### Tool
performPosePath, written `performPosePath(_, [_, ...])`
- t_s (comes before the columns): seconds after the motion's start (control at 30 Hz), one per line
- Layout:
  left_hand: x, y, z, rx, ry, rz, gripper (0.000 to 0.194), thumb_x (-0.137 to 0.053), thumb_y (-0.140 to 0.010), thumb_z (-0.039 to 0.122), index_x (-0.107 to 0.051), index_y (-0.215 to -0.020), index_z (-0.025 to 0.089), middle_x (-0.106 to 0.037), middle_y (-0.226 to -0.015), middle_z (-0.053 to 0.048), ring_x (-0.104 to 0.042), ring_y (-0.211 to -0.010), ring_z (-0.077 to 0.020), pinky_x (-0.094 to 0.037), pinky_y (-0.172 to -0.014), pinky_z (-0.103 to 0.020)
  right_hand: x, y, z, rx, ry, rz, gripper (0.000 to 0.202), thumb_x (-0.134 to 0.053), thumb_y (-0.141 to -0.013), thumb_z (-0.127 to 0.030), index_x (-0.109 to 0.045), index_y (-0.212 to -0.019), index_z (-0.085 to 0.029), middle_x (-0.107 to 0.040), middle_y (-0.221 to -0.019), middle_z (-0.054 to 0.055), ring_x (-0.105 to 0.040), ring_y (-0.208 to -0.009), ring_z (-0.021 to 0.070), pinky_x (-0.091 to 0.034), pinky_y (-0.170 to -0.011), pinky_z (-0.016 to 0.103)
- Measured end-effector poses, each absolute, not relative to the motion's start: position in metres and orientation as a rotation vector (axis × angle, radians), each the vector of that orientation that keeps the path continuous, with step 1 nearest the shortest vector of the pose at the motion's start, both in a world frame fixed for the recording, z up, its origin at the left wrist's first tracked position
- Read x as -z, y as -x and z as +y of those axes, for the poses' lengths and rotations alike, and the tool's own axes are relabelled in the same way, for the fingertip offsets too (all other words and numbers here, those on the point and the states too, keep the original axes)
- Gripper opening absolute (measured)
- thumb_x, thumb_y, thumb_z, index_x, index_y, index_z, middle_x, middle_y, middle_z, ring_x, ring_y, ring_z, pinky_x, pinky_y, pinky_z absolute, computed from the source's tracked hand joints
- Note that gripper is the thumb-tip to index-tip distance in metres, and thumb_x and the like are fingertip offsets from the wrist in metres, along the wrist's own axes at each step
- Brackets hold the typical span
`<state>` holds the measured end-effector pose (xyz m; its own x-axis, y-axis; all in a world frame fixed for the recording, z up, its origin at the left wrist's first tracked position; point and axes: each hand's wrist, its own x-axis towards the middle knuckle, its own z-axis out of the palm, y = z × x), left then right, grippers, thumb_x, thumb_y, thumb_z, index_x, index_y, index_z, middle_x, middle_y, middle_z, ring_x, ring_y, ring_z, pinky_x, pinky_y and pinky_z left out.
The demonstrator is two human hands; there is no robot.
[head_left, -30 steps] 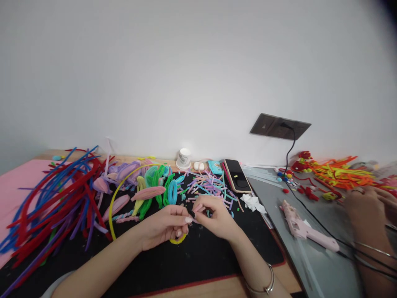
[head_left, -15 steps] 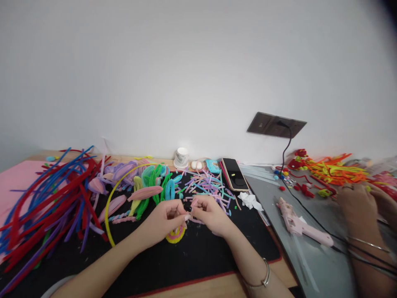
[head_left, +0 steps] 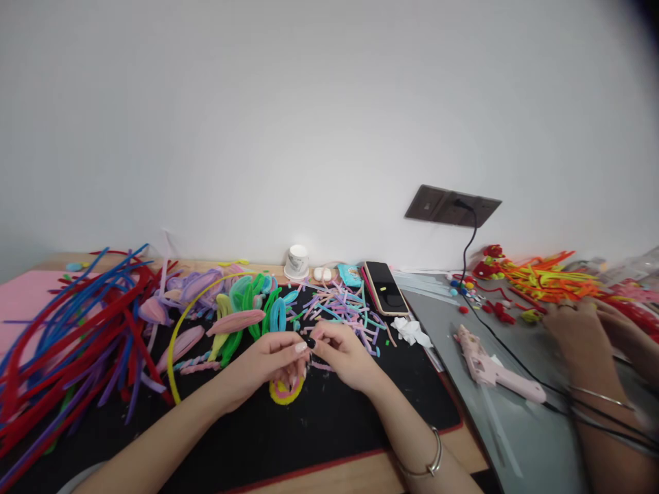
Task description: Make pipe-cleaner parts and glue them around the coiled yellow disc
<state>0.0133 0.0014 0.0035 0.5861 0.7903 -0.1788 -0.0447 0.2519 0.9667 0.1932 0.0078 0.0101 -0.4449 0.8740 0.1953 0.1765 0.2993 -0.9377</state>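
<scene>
Fingertips (head_left: pixel 301 348) pinched close above a yellow-and-pink disc (head_left: pixel 285 401)
Left hand (head_left: pixel 265 360) and right hand (head_left: pixel 349 355) are narrowed, probably for fine control; whether they grip anything, one cannot tell. The disc lies just below the left fingers; stem pieces (head_left: pixel 355 312) beyond the right, likely for easy reach. Earlier, a pink piece showed in the right fingers, and less disc was visible.

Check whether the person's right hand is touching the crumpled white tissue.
Apart. The head view shows black mat between the right hand and the crumpled white tissue, which lies off to its right.
</scene>
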Motion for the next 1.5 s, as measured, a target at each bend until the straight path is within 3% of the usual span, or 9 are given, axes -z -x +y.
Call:
performPosePath(0.17, [-0.004,-0.013,-0.001,-0.623,-1.038,0.751,0.026,-0.066,-0.075,0.038,-0.057,-0.07,0.014,-0.057,-0.06,0.001,-0.047,-0.052,-0.008,-0.036,-0.052,-0.019,-0.011,-0.194,0.006,-1.05,0.936,-1.961,0.021,-0.048,-0.087,-0.026,-0.052,-0.069,-0.017,-0.044,-0.061,-0.003,-0.038,-0.056,0.0092,-0.03,-0.052,0.021])
performPosePath(0.3, [0.001,-0.014,0.001,-0.617,-1.225,0.841,0.024,-0.069,-0.071,0.034,-0.056,-0.068,0.013,-0.058,-0.056,0.001,-0.047,-0.049,-0.0081,-0.035,-0.05,-0.02,-0.011,-0.194,0.005,-1.131,0.988,-1.979,0.024,-0.05,-0.084,-0.024,-0.046,-0.062,-0.017,-0.037,-0.056,-0.005,-0.032,-0.051,0.0076,-0.025,-0.048,0.02])
performPosePath(0.53, [0.003,-0.017,-0.001,-0.574,-1.438,0.856,0.022,-0.059,-0.077,0.033,-0.05,-0.066,0.015,-0.056,-0.056,0.002,-0.048,-0.05,-0.0099,-0.035,-0.049,-0.022,-0.013,-0.195,0.006,-1.382,1.005,-1.886,0.023,-0.054,-0.078,-0.021,-0.047,-0.057,-0.015,-0.038,-0.054,-0.006,-0.032,-0.05,0.0062,-0.023,-0.046,0.019])
performPosePath(0.7, [-0.001,-0.016,-0.004,-0.706,-2.012,1.041,0.024,-0.05,-0.083,0.024,-0.047,-0.06,0.016,-0.047,-0.058,0.004,-0.045,-0.057,-0.0109,-0.034,-0.055,-0.023,-0.006,-0.196,0.01,-1.619,1.076,-1.628,0.019,-0.054,-0.073,-0.017,-0.051,-0.054,-0.014,-0.044,-0.044,-0.007,-0.031,-0.039,0.0042,-0.018,-0.039,0.019])
performPosePath(0.97, [0.006,-0.012,-0.004,-0.827,-2.641,0.913,0.029,-0.033,-0.092,0.015,-0.054,-0.071,0.016,-0.053,-0.067,-0.002,-0.045,-0.066,-0.015,-0.033,-0.061,-0.027,0.003,-0.19,0.013,-1.864,1.122,-1.278,0.015,-0.054,-0.064,-0.015,-0.049,-0.05,-0.015,-0.044,-0.038,-0.007,-0.022,-0.031,0.002,-0.011,-0.034,0.019])
performPosePath(1.1, [0.003,-0.013,-0.004,-0.795,-2.435,0.944,0.025,-0.037,-0.09,0.018,-0.053,-0.07,0.016,-0.053,-0.068,-0.001,-0.046,-0.066,-0.0144,-0.034,-0.062,-0.026,0.001,-0.19,0.011,-1.708,1.12,-1.425,0.017,-0.054,-0.069,-0.019,-0.049,-0.052,-0.015,-0.04,-0.041,-0.008,-0.025,-0.035,0.0034,-0.014,-0.037,0.019])
performPosePath(1.23, [-0.003,-0.014,0.001,-0.696,-1.816,0.966,0.023,-0.048,-0.086,0.032,-0.052,-0.069,0.016,-0.051,-0.062,0.002,-0.047,-0.058,-0.0115,-0.036,-0.055,-0.022,-0.005,-0.192,0.009,-1.38,1.011,-1.714,0.023,-0.053,-0.078,-0.024,-0.047,-0.057,-0.015,-0.037,-0.051,-0.007,-0.03,-0.046,0.0058,-0.022,-0.045,0.019])
performPosePath(1.37, [-0.002,-0.013,0.003,-0.543,-1.362,0.828,0.032,-0.049,-0.084,0.044,-0.055,-0.074,0.015,-0.058,-0.063,0.0,-0.051,-0.053,-0.011,-0.036,-0.05,-0.021,-0.009,-0.194,0.008,-1.067,0.908,-1.947,0.024,-0.051,-0.084,-0.022,-0.05,-0.061,-0.016,-0.041,-0.055,-0.005,-0.037,-0.053,0.0079,-0.029,-0.052,0.02])
performPosePath(1.5, [0.001,-0.013,0.002,-0.562,-1.21,0.813,0.031,-0.056,-0.08,0.044,-0.057,-0.073,0.014,-0.058,-0.061,0.0,-0.047,-0.049,-0.0088,-0.033,-0.048,-0.02,-0.011,-0.193,0.007,-0.907,0.847,-2.02,0.022,-0.05,-0.084,-0.018,-0.051,-0.062,-0.016,-0.046,-0.059,-0.003,-0.043,-0.058,0.0088,-0.032,-0.058,0.021])
